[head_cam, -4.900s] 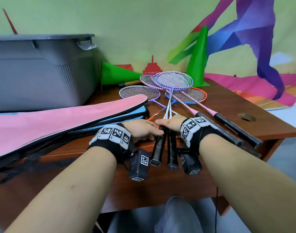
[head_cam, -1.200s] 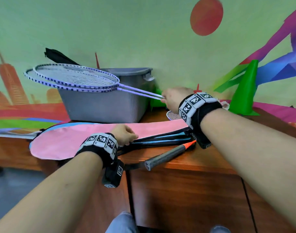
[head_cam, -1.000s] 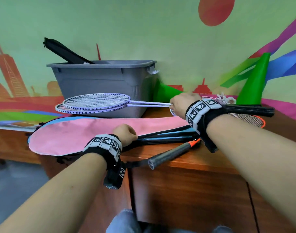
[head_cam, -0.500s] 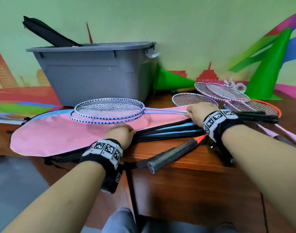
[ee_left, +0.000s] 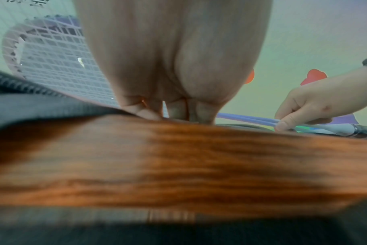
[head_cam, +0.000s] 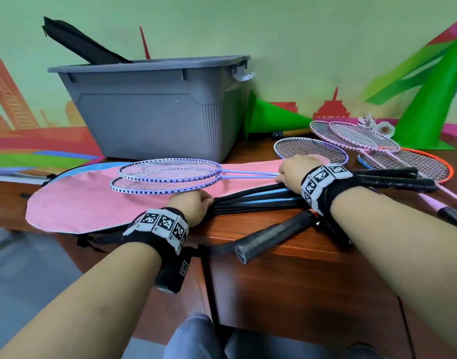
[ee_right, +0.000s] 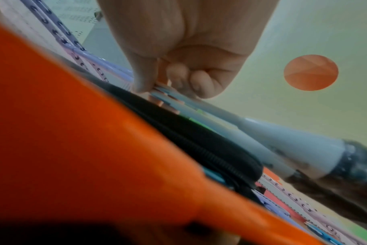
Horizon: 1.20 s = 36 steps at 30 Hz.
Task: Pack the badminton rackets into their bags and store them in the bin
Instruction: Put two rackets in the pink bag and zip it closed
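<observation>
Purple rackets point(head_cam: 167, 174) lie over the pink bag point(head_cam: 92, 206), shafts pinched by the right hand point(head_cam: 294, 172); the left wrist view alone shows left hand point(ee_left: 174, 66) fingers curled at the bag's edge.

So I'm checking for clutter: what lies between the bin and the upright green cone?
In the head view, between the bin and the upright cone: a tipped green cone, then pink rackets and two shuttlecocks.

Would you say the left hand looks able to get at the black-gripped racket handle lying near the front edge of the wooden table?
Probably yes. The black racket handle lies bare on the table, just right of the left hand, nothing over it. But that hand grips the pink racket bag's edge and would have to let go.
</observation>
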Motion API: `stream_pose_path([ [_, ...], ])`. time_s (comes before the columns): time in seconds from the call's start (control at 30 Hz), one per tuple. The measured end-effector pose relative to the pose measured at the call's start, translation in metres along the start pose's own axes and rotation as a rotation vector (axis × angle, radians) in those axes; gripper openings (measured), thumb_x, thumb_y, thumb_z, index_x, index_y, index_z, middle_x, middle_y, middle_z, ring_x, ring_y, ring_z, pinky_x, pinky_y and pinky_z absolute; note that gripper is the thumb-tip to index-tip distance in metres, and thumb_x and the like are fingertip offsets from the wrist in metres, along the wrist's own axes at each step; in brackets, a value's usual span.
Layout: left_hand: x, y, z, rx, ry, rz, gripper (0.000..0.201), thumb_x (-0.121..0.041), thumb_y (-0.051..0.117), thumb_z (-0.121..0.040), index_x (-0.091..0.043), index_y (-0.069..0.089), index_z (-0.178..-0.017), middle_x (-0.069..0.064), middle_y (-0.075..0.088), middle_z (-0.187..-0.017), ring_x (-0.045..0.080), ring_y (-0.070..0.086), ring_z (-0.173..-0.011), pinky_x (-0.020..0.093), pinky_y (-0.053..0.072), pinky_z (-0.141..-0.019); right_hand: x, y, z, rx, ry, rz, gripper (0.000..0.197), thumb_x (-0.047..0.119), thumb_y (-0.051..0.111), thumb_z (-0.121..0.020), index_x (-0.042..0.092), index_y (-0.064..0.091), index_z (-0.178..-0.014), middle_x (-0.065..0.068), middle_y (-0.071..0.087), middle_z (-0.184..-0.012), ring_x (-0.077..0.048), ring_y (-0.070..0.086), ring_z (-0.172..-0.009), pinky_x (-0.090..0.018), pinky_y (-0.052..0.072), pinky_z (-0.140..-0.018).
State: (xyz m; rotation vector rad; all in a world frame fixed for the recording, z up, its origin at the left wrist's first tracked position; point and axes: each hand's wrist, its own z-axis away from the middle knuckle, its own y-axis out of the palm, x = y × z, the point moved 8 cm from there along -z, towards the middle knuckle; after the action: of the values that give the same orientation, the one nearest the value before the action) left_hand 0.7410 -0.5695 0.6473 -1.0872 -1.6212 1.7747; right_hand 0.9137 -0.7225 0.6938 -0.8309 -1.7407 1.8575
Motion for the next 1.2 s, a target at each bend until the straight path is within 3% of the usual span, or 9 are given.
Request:
stream_pose_path([
  [0.13, 0.004, -0.004, 0.000, -0.027, -0.014, 0.034, 0.030, -0.035, 0.049, -0.095, -0.026, 0.062, -0.120, -0.002, 0.064, -0.121, 0.021, 0.056, -0.114, 0.024, 0.040, -0.092, -0.003, -0.002, 0.004, 0.012, 0.000, -0.085, 0.033, 0.036, 0.048, -0.094, 0.010, 0.068, -0.101, -0.010, 0.066, -0.096, -0.028, 0.059, -0.088, -0.031, 0.045, -0.074],
  [0.27, 0.014, -0.014, -0.004, -0.110, -0.081, 0.169, 0.021, -0.033, 0.065, -0.086, -0.021, 0.073, -0.101, 0.001, 0.071, -0.107, 0.021, 0.063, -0.099, 0.025, 0.046, -0.084, 0.002, -0.018, 0.011, -0.043, -0.016, -0.146, 0.032, 0.038, 0.046, -0.095, 0.015, 0.066, -0.100, -0.008, 0.063, -0.093, -0.028, 0.056, -0.087, -0.030, 0.039, -0.072],
  [0.47, -0.002, -0.041, -0.003, -0.197, -0.012, 0.239, 0.018, -0.027, 0.061, -0.089, -0.014, 0.074, -0.090, 0.010, 0.072, -0.093, 0.028, 0.064, -0.093, 0.030, 0.048, -0.081, 0.019, -0.053, 0.025, -0.119, -0.112, -0.307, 0.033, 0.036, 0.047, -0.096, 0.011, 0.067, -0.093, -0.007, 0.058, -0.079, -0.026, 0.053, -0.075, -0.028, 0.037, -0.062],
  [0.57, -0.016, -0.059, -0.001, -0.240, 0.026, 0.286, 0.018, -0.025, 0.062, -0.088, -0.013, 0.074, -0.090, 0.011, 0.072, -0.092, 0.029, 0.064, -0.094, 0.031, 0.048, -0.084, 0.029, -0.058, 0.030, -0.147, -0.134, -0.409, 0.027, 0.038, 0.052, -0.093, 0.017, 0.069, -0.090, -0.003, 0.055, -0.069, -0.024, 0.053, -0.071, -0.026, 0.034, -0.053],
  [0.73, -0.036, -0.069, 0.006, -0.221, 0.057, 0.292, 0.018, -0.031, 0.060, -0.089, -0.018, 0.072, -0.093, 0.006, 0.069, -0.091, 0.024, 0.060, -0.090, 0.027, 0.044, -0.079, 0.035, -0.056, 0.035, -0.182, -0.134, -0.383, 0.022, 0.038, 0.059, -0.088, 0.021, 0.072, -0.092, -0.004, 0.060, -0.076, -0.025, 0.057, -0.077, -0.026, 0.037, -0.065],
  [0.87, -0.040, -0.066, 0.006, -0.174, 0.082, 0.297, 0.014, -0.029, 0.067, -0.083, -0.018, 0.073, -0.090, 0.002, 0.065, -0.079, 0.021, 0.062, -0.086, 0.023, 0.039, -0.071, 0.027, -0.060, 0.042, -0.292, -0.088, -0.382, 0.021, 0.038, 0.061, -0.086, 0.022, 0.052, -0.095, -0.002, 0.060, -0.084, -0.029, 0.060, -0.086, -0.031, 0.040, -0.068],
  [0.97, -0.047, -0.062, 0.007, -0.142, 0.124, 0.317, 0.012, -0.027, 0.066, -0.084, -0.018, 0.074, -0.085, 0.003, 0.069, -0.083, 0.020, 0.063, -0.088, 0.023, 0.041, -0.073, 0.025, -0.057, 0.043, -0.257, -0.090, -0.365, 0.033, 0.036, 0.060, -0.087, 0.021, 0.055, -0.116, -0.005, 0.065, -0.103, -0.030, 0.061, -0.097, -0.034, 0.047, -0.078],
  [1.07, -0.060, -0.059, 0.010, -0.133, 0.172, 0.257, 0.017, -0.025, 0.059, -0.089, -0.015, 0.072, -0.092, 0.006, 0.070, -0.093, 0.023, 0.062, -0.095, 0.024, 0.042, -0.077, 0.024, -0.050, 0.037, -0.184, -0.090, -0.265, 0.026, 0.036, 0.053, -0.091, 0.018, 0.067, -0.103, -0.009, 0.067, -0.099, -0.030, 0.061, -0.093, -0.031, 0.045, -0.074],
  [1.2, -0.065, -0.062, 0.014, -0.174, 0.193, 0.130, 0.020, -0.028, 0.057, -0.090, -0.019, 0.070, -0.103, 0.006, 0.070, -0.105, 0.026, 0.061, -0.102, 0.033, 0.048, -0.088, 0.019, -0.049, 0.036, -0.169, -0.054, -0.235, 0.030, 0.037, 0.047, -0.094, 0.014, 0.066, -0.099, -0.007, 0.060, -0.086, -0.027, 0.056, -0.081, -0.030, 0.040, -0.066],
])
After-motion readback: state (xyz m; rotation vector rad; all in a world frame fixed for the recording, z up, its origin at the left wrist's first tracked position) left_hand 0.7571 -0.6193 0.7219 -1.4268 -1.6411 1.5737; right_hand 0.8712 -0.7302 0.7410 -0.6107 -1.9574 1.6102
